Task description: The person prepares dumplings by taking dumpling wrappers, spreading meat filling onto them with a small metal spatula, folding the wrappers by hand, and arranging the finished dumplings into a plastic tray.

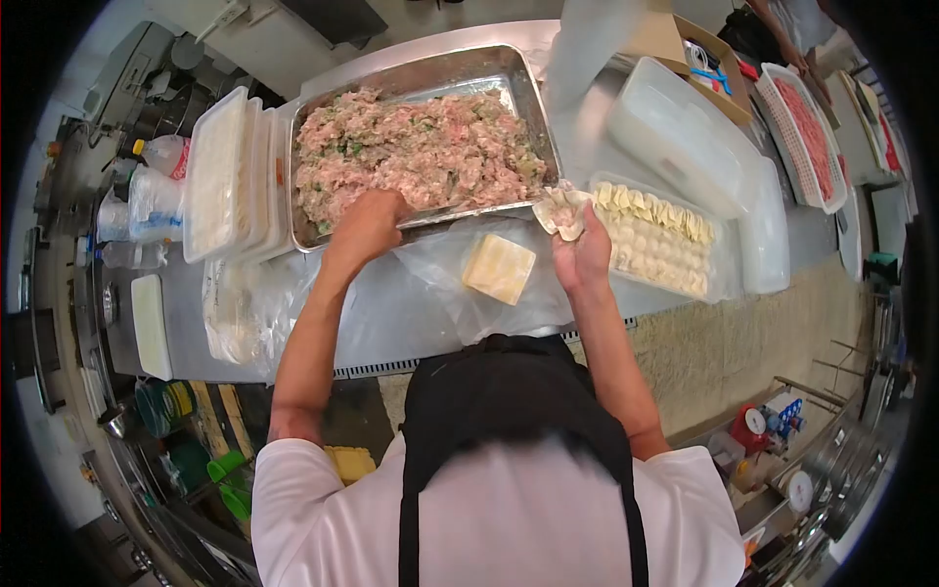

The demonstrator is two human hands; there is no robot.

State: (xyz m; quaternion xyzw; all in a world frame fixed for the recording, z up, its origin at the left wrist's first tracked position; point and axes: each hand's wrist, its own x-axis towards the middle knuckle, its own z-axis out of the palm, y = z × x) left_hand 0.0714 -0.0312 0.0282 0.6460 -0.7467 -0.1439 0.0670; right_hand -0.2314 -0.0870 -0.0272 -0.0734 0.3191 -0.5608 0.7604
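Observation:
A large metal tray [555, 147] holds ground meat filling [421, 147] with green bits. My left hand [372, 223] is at the tray's near edge over the meat, fingers curled together; what they grip is hidden. In my right hand [585, 252] rests a partly folded dumpling wrapper [563, 212] with some filling in it, just off the tray's right corner. A square stack of wrappers [499, 268] lies on plastic sheeting between my hands. Right of my right hand, a plastic container [719, 256] holds rows of finished dumplings [657, 240].
Stacked plastic containers [217, 176] and bottles stand left of the tray. Large translucent bins [685, 137] lie behind the dumplings. Farther right are a cardboard box [719, 80], a white basket of red meat [804, 132] and another person's arm [773, 29].

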